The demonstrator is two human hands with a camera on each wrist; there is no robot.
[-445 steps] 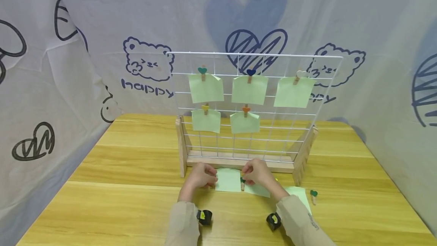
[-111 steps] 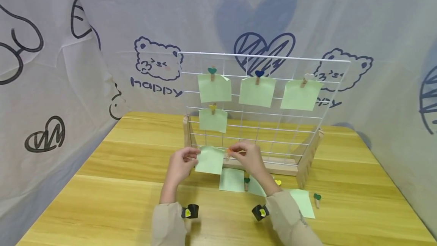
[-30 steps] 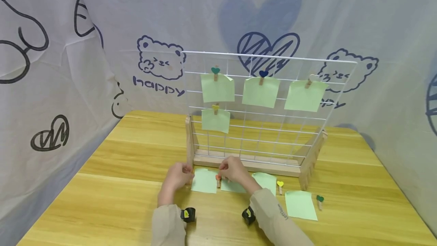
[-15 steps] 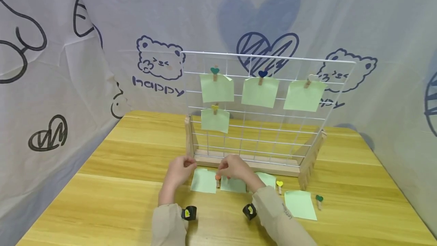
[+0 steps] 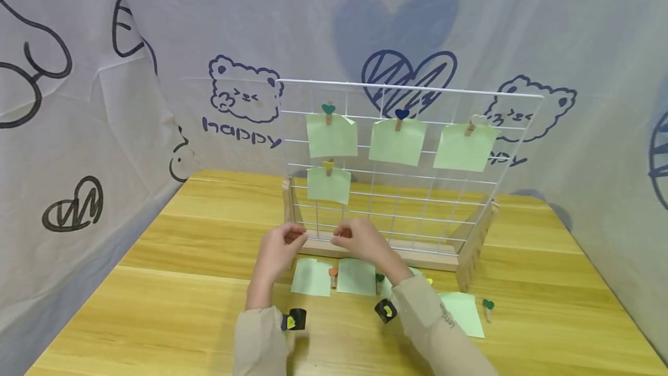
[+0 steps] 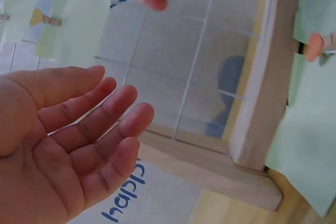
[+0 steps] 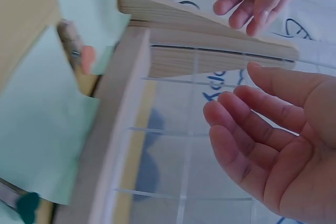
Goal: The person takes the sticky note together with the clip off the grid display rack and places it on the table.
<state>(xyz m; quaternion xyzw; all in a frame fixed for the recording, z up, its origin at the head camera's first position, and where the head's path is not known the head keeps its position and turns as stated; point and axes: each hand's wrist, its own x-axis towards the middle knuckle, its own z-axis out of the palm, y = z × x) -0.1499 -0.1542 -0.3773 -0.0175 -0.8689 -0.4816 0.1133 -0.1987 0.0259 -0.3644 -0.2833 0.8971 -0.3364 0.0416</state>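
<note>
My left hand (image 5: 279, 248) hovers in front of the lower left of the white wire grid (image 5: 407, 190), its fingers loosely bent with nothing between them. My right hand (image 5: 362, 241) is raised a short way to its right; the right wrist view shows its palm holding nothing. Below the hands on the table lie a pale green paper note (image 5: 311, 277), a clothespin with an orange heart (image 5: 333, 276), a second green note (image 5: 356, 276) and a clothespin with a dark green heart (image 5: 380, 283). Another green note (image 5: 464, 313) is partly hidden by the right sleeve.
Three green notes hang along the grid's upper row, among them the middle note (image 5: 398, 141) under a dark blue heart clothespin (image 5: 401, 116). Below, one note (image 5: 329, 184) hangs from a yellow heart clothespin (image 5: 328, 167). Another green heart clothespin (image 5: 488, 308) lies at the right.
The note under the orange heart clothespin has come off the grid's lower row; note and clothespin now lie on the table. Since half a second ago both hands have risen from there.
</note>
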